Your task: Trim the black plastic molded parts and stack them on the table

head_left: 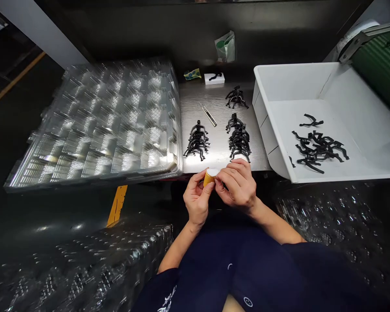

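My left hand (197,201) grips a small yellow roll with a white end (209,177), thumb on one side and fingers on the other. At the roll's right edge, my right hand (237,185) has its fingers pinched together; whatever lies between them is hidden. Both hands are just in front of the metal bench's near edge. Beyond them, black branched plastic parts stand in a left row (197,142) and a right row (239,138), with a smaller cluster (236,98) farther back. A slim craft knife (208,114) lies between the rows.
Stacked clear plastic trays (117,117) fill the left side. A white bin (273,125) on the right holds loose black parts (321,147). At the back are a white block (214,78), a yellow-green packet (192,74) and a plastic bag (225,47). More clear trays (84,268) sit low at left.
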Action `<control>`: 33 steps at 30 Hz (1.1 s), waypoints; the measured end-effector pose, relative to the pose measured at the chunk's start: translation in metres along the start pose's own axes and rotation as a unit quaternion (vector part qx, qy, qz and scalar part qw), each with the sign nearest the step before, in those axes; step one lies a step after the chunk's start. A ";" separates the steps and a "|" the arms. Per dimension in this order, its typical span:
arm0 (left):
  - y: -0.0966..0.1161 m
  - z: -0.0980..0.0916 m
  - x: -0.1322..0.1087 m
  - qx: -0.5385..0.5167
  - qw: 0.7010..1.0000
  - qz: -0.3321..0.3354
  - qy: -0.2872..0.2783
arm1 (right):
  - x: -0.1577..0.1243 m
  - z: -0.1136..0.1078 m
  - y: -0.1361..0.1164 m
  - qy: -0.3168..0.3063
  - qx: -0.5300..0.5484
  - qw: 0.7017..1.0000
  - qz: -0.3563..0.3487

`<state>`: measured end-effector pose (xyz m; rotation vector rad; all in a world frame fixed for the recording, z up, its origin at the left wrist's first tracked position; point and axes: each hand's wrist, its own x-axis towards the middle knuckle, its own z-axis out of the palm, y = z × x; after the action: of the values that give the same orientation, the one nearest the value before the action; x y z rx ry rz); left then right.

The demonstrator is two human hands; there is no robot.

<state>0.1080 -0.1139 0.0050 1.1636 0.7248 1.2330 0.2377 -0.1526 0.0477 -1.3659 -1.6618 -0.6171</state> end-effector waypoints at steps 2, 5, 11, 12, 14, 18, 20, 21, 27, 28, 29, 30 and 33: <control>0.000 0.000 -0.002 0.007 1.000 -0.007 0.011 | -0.001 0.000 -0.001 -0.004 0.019 1.000 -0.011; 0.000 -0.001 -0.003 0.024 1.000 -0.016 0.008 | -0.004 0.000 -0.002 -0.004 0.013 0.999 -0.036; 0.003 0.002 0.000 0.049 0.999 -0.008 -0.017 | -0.010 0.001 0.002 0.026 -0.009 0.999 -0.019; 0.005 0.003 0.001 0.028 0.999 -0.022 -0.025 | -0.010 0.001 0.002 0.039 -0.006 0.999 -0.001; 0.010 0.006 0.003 -0.025 0.997 -0.063 -0.039 | -0.010 0.001 0.002 0.065 0.000 0.997 0.033; 0.015 0.009 0.006 -0.092 0.987 -0.124 -0.036 | -0.011 -0.001 -0.001 0.089 0.008 0.994 0.067; 0.015 0.009 0.007 -0.106 0.984 -0.142 -0.031 | -0.012 -0.002 -0.002 0.096 0.010 0.992 0.076; 0.014 0.008 0.006 -0.113 0.982 -0.148 -0.033 | -0.013 -0.003 -0.002 0.100 0.010 0.992 0.081; 0.008 0.007 0.004 -0.122 0.981 -0.128 -0.075 | -0.015 -0.008 -0.004 0.097 0.026 0.991 0.084; 0.007 0.006 0.004 -0.117 0.983 -0.112 -0.082 | -0.016 -0.008 -0.004 0.095 0.031 0.992 0.082; 0.007 0.006 0.005 -0.112 0.985 -0.092 -0.091 | -0.016 -0.009 -0.004 0.093 0.036 0.992 0.081; 0.006 0.005 0.006 -0.108 0.987 -0.069 -0.101 | -0.016 -0.010 -0.003 0.090 0.042 0.992 0.083; 0.003 0.001 0.011 -0.098 0.986 0.001 -0.132 | -0.016 -0.013 0.004 0.066 0.101 0.987 0.105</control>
<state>0.1102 -0.1043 0.0099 1.1369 0.3950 1.0977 0.2455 -0.1702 0.0394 -1.3024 -1.4113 -0.3954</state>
